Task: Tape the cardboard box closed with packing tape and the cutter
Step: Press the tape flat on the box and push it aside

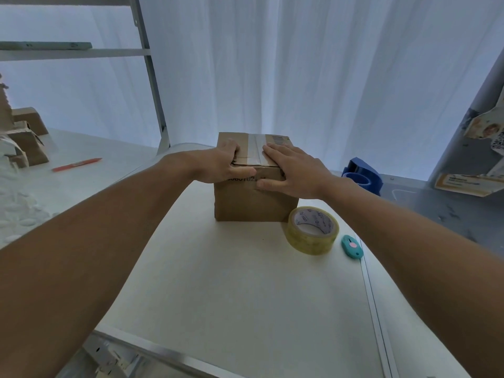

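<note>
White table (245, 296), boxy brown cardboard box (251, 205)

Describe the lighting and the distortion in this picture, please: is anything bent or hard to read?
Head view: soft, bluish backlight comes through the white curtain, with no hard shadows or glare; the wide lens stretches both forearms and curves the table edge; the print on the cardboard box is partly covered by the hands and unreadable.

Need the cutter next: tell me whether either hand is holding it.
No: the cutter lies on the table beside the tape roll, while both hands rest on the box.
</note>
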Motion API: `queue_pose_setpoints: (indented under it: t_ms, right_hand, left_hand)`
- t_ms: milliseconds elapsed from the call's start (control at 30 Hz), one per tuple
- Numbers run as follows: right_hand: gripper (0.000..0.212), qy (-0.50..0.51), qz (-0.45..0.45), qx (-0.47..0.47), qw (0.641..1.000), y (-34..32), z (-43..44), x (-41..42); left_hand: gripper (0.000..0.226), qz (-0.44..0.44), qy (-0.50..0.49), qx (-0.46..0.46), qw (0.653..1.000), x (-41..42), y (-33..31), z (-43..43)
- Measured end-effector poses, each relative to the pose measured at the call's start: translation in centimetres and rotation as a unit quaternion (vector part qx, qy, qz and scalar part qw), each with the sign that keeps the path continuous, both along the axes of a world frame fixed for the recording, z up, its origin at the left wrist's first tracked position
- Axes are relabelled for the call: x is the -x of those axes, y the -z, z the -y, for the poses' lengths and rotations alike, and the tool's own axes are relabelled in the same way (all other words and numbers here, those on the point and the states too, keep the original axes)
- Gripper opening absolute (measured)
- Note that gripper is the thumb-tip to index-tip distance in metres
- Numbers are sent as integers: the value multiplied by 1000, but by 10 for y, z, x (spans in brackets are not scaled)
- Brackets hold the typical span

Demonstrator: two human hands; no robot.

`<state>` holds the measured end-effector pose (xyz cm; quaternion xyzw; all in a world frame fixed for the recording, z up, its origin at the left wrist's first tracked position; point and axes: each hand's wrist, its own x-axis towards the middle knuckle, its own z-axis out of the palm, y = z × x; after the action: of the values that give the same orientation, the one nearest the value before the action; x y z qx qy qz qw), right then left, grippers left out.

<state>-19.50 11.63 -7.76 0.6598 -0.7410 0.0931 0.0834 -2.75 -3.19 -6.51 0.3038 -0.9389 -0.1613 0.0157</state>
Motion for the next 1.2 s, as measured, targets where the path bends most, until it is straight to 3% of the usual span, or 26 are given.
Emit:
queue_pose_setpoints:
  t_ms: [167,333,433,567,800,967,1133,1200]
  right_hand:
    - [92,4,4,14,1000,4,3,1]
    - [110,2,11,-2,1000,3,1,1]
    - [98,32,43,52,997,5,5,-8]
    - [86,54,21,104,993,9,12,-15]
    - [100,22,-31,79,996,8,5,-11]
    - [83,54,12,122,991,10,7,-15]
    - [97,36,-26,81,996,7,5,-16]
    - [94,56,-14,110,992,8,7,-20]
  left_hand:
    - [77,2,12,-7,1000,-2,0,1]
    - [80,3,17,-11,1000,-3,-1,-2]
    - [86,23,22,-6,999,-5,-2,-2]
    - [91,41,28,7,999,-5,-2,-1]
    - [92,35,31,7,999,-5,-1,3]
    - [90,35,34,10,999,-5,-1,1]
    - [93,28,31,12,999,-6,-1,-2]
    - [93,30,33,15,999,-6,-2,-3]
